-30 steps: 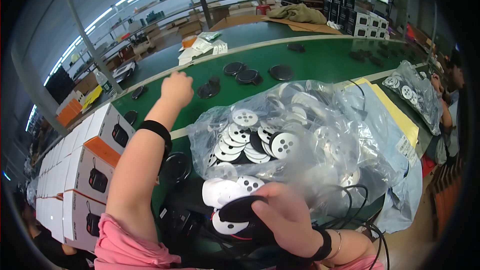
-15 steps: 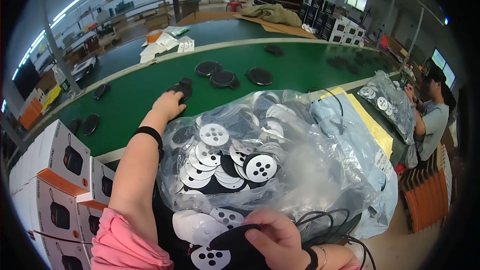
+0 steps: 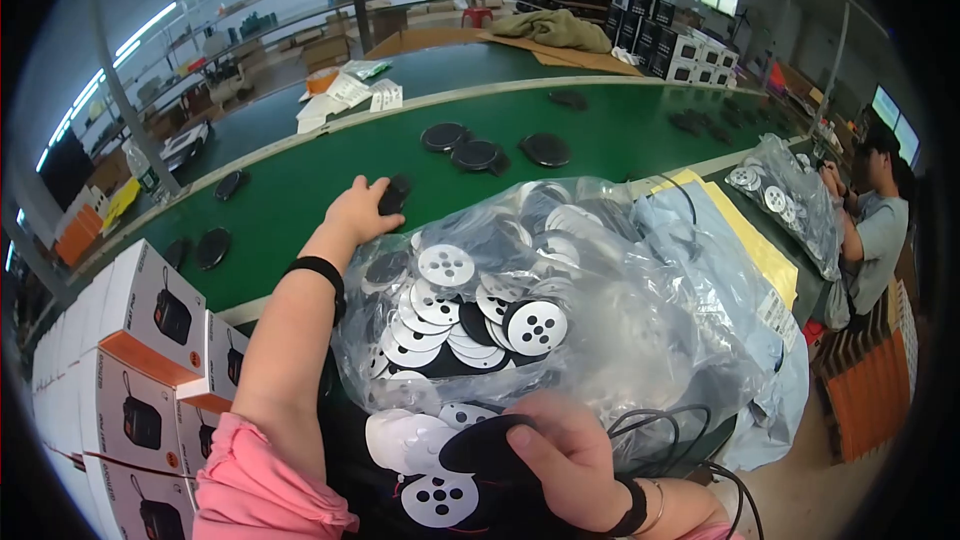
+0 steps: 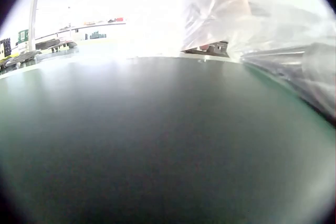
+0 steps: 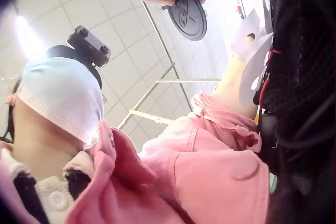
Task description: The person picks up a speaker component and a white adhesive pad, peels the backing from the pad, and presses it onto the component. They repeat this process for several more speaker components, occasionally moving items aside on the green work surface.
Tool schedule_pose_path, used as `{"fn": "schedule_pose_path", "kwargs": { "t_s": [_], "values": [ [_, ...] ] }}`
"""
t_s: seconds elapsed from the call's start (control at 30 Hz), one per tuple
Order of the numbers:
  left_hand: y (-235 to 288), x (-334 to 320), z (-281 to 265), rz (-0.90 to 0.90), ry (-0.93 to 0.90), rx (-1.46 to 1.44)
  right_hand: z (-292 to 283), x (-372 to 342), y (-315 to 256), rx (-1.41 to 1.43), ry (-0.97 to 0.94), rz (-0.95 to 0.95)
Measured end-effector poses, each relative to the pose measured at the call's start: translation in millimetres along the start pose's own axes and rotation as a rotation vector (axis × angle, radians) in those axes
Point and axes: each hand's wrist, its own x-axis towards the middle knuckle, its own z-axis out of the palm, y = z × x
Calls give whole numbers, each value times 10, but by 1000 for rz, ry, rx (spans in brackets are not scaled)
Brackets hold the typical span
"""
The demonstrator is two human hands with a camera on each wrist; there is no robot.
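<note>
In the head view my left hand (image 3: 358,214) reaches out over the green belt and pinches a small black part (image 3: 395,195), which is tilted up between thumb and fingers. My right hand (image 3: 570,460), low in the same view, pinches a black disc (image 3: 490,448) by its edge. In the right wrist view this disc (image 5: 189,14) shows raised marks on its face. Beneath it lie white round pads with holes (image 3: 438,502) on black material. A clear plastic bag (image 3: 640,340) full of white and black round pads (image 3: 538,328) lies between the hands.
Several black round parts (image 3: 475,155) lie on the green belt (image 3: 330,165). White and orange product boxes (image 3: 150,310) are stacked at left. Black cables (image 3: 690,430) loop by the right wrist. Another person (image 3: 880,210) sits at far right beside a second bag of pads (image 3: 780,190).
My left hand went from above the belt down to a black part and now holds it tilted up. My right hand keeps hold of the disc. The head view has swung right.
</note>
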Motion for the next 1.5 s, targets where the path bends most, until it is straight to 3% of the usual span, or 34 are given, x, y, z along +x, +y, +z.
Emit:
{"fn": "schedule_pose_path", "kwargs": {
  "t_s": [0.03,0.07,0.13,0.2,0.27,0.3,0.43,0.57,0.63,0.7,0.73,0.8,0.9,1.03,1.13,1.2,1.33,1.37,1.47,1.5],
  "values": [
    [-4,12,71,75,207,149,14,10,-33,18,-26,2],
    [-42,86,104,91,213,149,-18,14,-15,20,-17,-12],
    [-23,139,54,-53,-149,-45,-115,5,54,-88,63,-70],
    [-47,229,-8,6,-215,-101,-156,12,58,-62,67,-60],
    [-37,232,-36,17,-283,42,-130,55,16,-33,43,-47],
    [-28,213,19,86,-231,118,-82,64,-33,-11,31,-65],
    [25,153,-11,1,-58,121,-33,35,-79,-43,40,-75],
    [-19,226,-464,-127,303,-155,-48,24,-98,63,-24,-104],
    [101,189,-1007,-411,90,-714,-61,-4,-88,76,-54,-151],
    [243,15,-1435,-409,266,-1141,-49,-17,-121,70,-74,-149],
    [321,-135,-1693,-399,258,-1285,-50,-39,-134,64,-81,-152],
    [534,-476,-2117,-411,268,-1355,-72,-65,-144,110,-95,-125],
    [730,-1044,-2398,-271,244,-1416,-58,-96,-159,203,-115,-49],
    [1034,-1827,-2491,-216,181,-1462,-97,-109,-147,215,-166,14],
    [1183,-2235,-2466,-304,29,-1533,-89,-110,-169,246,-225,-26],
    [1230,-2389,-2380,-429,37,-1528,-80,-110,-206,294,-300,-94],
    [1154,-2472,-2122,-463,-91,-1676,-102,-66,-214,199,-434,-59],
    [1165,-2473,-2059,-466,-93,-1679,-107,-62,-189,198,-431,-55],
    [1325,-2461,-1850,-349,158,-1788,-75,-66,-143,52,-338,-47],
    [1379,-2486,-1778,-390,182,-1825,36,-91,-150,82,-211,-20]
  ]
}}
